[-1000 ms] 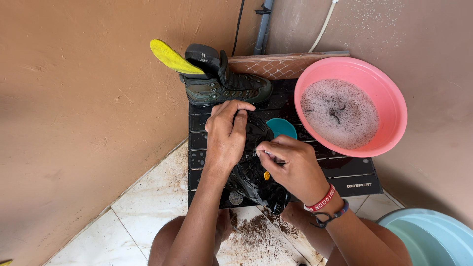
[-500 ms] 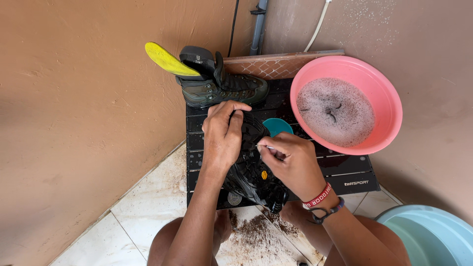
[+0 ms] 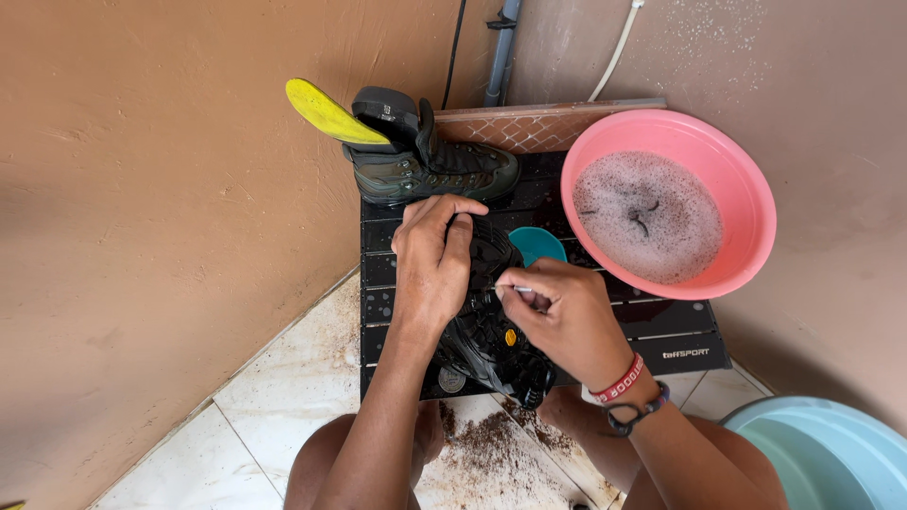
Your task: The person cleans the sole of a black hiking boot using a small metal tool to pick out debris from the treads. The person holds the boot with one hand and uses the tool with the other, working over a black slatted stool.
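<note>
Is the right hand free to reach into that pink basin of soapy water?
Probably not straight away: the right hand pinches a thin stick against the black boot sole. The pink basin sits close beside it, nothing between.

A small white printed label (image 3: 684, 353) sits on the black slatted platform's (image 3: 661, 331) front-right edge.

On the slatted platform (image 3: 661, 340), a boot (image 3: 487, 331) lies sole up near the front edge, between the left hand (image 3: 435, 264) and the right hand (image 3: 567, 316). A second boot (image 3: 435, 165) stands at the back left corner, with an insole (image 3: 326, 111) sticking out of it. The basin (image 3: 746, 189) sits over the right edge. A small dish (image 3: 539, 243) lies between the boot and the basin.
</note>
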